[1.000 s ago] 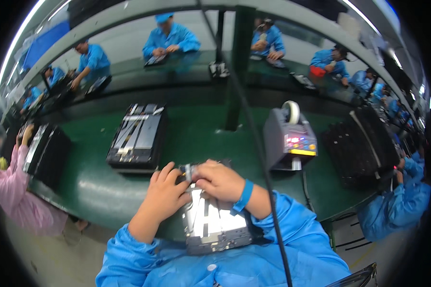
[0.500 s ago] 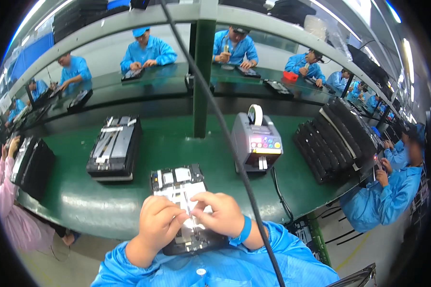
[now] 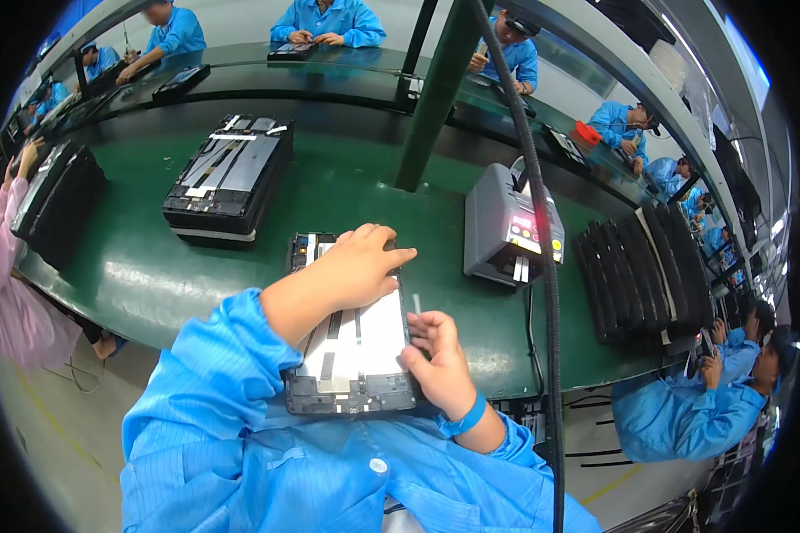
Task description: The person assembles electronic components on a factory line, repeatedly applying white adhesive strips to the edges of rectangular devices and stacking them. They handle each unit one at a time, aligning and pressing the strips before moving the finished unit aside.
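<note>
An opened tablet-like device (image 3: pixel 357 342) lies in front of me, its silvery inside facing up and its frame black. My left hand (image 3: pixel 356 271) reaches across its far half, fingers spread over the far right corner, and hides that part. At the right edge of the device is my right hand (image 3: pixel 437 360), with fingers curled and a blue band on the wrist. A small pale strip, apparently tape (image 3: pixel 417 304), stands up at its fingertips. Beyond it on the right sits a grey tape dispenser (image 3: pixel 511 226) with lit buttons and a white tape end showing at the front.
A stack of similar opened devices (image 3: pixel 227 178) stands at the far left, and black units (image 3: pixel 644 275) lean in a row at right. A green post (image 3: pixel 436 107) rises from the green bench (image 3: pixel 133 302). A dark cable (image 3: pixel 542 266) hangs before the dispenser. Co-workers in blue sit opposite.
My hands have parted from their pinch over the middle of the device: the left went to its far end, the right to its right edge. The whole view has tilted.
</note>
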{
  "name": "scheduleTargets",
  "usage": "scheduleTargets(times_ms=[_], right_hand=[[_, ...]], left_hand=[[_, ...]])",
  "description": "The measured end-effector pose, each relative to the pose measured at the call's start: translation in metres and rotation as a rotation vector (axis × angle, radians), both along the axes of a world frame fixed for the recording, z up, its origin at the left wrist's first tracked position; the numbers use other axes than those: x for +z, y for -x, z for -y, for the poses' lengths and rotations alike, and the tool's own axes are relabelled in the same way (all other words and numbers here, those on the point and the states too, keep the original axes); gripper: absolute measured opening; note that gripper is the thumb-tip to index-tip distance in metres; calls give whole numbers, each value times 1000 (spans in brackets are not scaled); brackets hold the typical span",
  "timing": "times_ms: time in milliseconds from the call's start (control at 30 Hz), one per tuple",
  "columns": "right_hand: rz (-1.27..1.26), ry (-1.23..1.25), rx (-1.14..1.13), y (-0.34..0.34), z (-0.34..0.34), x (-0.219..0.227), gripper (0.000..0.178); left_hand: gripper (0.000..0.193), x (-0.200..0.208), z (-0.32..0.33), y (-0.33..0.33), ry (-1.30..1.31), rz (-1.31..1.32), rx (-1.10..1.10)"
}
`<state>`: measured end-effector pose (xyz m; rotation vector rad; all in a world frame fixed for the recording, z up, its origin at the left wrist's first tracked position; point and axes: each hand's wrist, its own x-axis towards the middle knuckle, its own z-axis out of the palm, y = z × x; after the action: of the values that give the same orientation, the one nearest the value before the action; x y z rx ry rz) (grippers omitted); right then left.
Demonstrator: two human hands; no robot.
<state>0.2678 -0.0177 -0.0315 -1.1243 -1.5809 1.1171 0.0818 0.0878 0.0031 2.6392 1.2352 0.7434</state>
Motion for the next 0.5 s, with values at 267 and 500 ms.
scheduleTargets(times_ms=[267, 500], right_hand=[[72, 78, 225, -2, 16, 8, 64], [-23, 170, 169, 3, -58, 22, 58]], left_hand=[[22, 9, 6, 33, -30, -45, -139], [17, 5, 10, 59, 20, 40, -119]])
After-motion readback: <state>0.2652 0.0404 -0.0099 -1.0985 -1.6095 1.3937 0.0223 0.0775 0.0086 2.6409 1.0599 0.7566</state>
